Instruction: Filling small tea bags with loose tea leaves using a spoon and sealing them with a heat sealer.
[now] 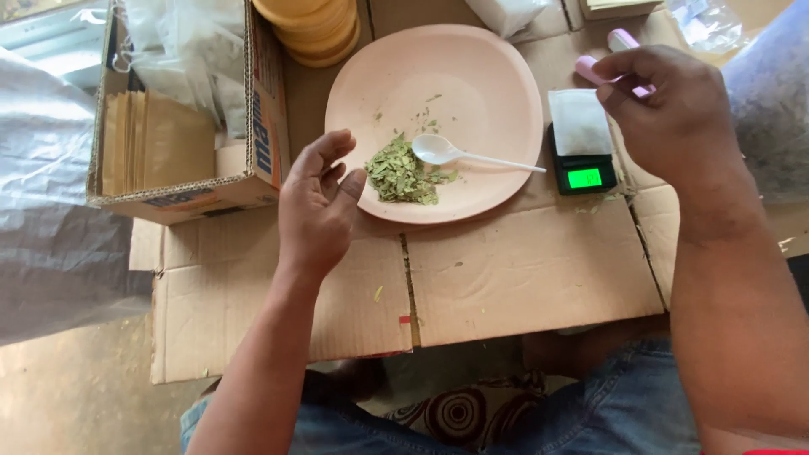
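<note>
We see a small white sachet (578,120) lying flat on a black pocket scale (581,150) with a lit green display, at the right of a pink plate (472,76). The right hand (670,105) hovers just beside and above the sachet, fingers curled inward toward the thumb; we cannot tell if it pinches anything or touches the sachet. A pink object (590,69) sits partly under that hand. On the plate: a heap of dried green leaves (400,175) and a white plastic spoon (459,154), bowl at the heap, handle pointing to the scale. The left hand (316,206) is loosely spread, empty, fingertips at the plate's left rim near the leaves. All rests on flattened cardboard (522,270). Left: an open carton (181,190) of brown envelopes (152,139). A stack of yellow plates (316,29) stands behind the pink plate.
</note>
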